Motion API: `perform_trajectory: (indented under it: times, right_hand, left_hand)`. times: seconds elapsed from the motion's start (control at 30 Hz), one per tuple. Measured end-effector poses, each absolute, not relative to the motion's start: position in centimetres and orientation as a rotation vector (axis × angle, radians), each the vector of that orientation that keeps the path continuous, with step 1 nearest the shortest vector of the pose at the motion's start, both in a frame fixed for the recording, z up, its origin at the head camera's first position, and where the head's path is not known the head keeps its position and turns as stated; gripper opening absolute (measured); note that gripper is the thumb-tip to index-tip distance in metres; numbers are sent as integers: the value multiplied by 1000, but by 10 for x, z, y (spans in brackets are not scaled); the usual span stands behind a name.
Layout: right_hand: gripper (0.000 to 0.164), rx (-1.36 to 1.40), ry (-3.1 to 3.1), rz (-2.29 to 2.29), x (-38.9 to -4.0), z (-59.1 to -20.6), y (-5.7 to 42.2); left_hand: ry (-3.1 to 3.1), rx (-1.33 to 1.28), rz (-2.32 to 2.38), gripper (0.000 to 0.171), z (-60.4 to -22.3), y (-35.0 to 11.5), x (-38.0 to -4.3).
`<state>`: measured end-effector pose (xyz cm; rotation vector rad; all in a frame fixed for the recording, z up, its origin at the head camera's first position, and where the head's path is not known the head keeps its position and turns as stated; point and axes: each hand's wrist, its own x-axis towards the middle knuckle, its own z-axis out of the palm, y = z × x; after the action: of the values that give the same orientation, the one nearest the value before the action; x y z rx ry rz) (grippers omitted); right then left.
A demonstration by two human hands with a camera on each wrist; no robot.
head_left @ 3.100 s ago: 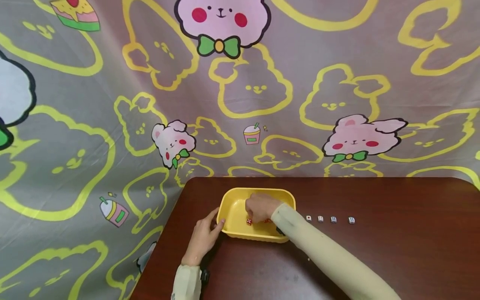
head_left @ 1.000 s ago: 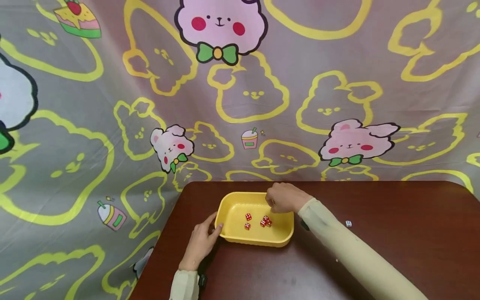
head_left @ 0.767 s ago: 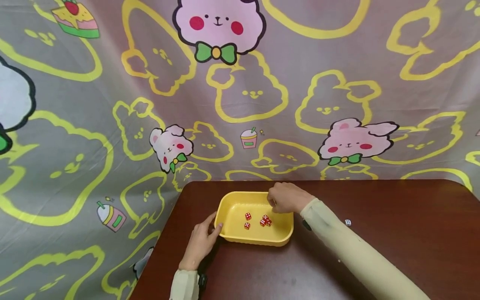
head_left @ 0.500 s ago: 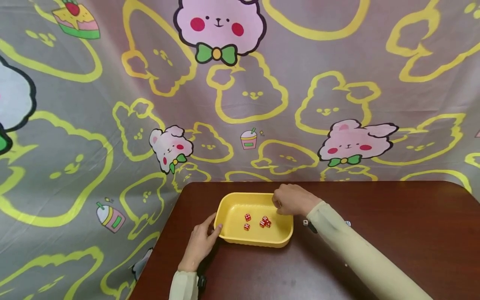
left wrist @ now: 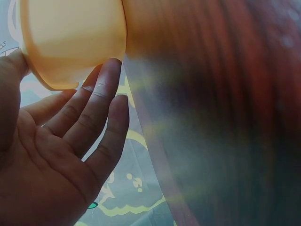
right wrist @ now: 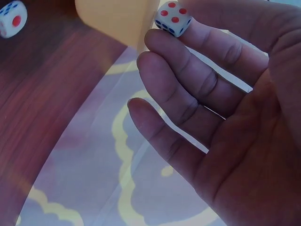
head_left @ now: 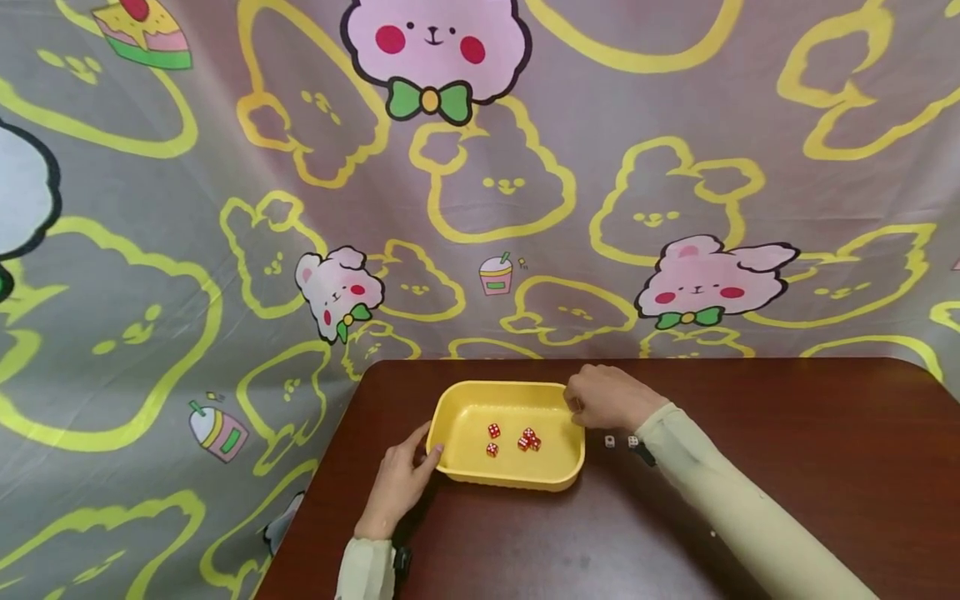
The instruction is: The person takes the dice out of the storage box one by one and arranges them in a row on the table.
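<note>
A yellow plastic tray (head_left: 517, 483) stands on the table with several red dice (head_left: 493, 431) on its floor, a few of them bunched together. My left hand (head_left: 399, 479) grips the tray's left end, thumb over the rim and fingers against the outer wall. At the back right corner of the tray is my right hand (head_left: 611, 398). Its thumb and index finger pinch a white die (right wrist: 172, 20) with red and blue pips, while the other fingers are loosely bent. In the head view the hand hides that die.
White dice (head_left: 610, 442) sit on the dark wooden table (head_left: 810, 442) to the right of the tray, partly behind my right forearm. A cartoon-printed cloth (head_left: 510, 192) hangs behind the table and along its left side.
My right hand has come out of the tray's middle and shifted right past its back right corner, uncovering the red dice. My left hand keeps its grip. The forearm now covers some white dice.
</note>
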<state>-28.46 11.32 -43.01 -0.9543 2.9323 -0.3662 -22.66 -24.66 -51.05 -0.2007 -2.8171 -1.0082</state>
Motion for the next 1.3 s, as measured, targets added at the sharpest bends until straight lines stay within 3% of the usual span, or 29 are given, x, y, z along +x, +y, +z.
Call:
perform_trajectory:
  times: [1.3]
  right_hand:
    - [21,-765,2908,-448,-275,-455,188]
  left_hand:
    - [-2832,-179,-1027,47,-512,-249,-227]
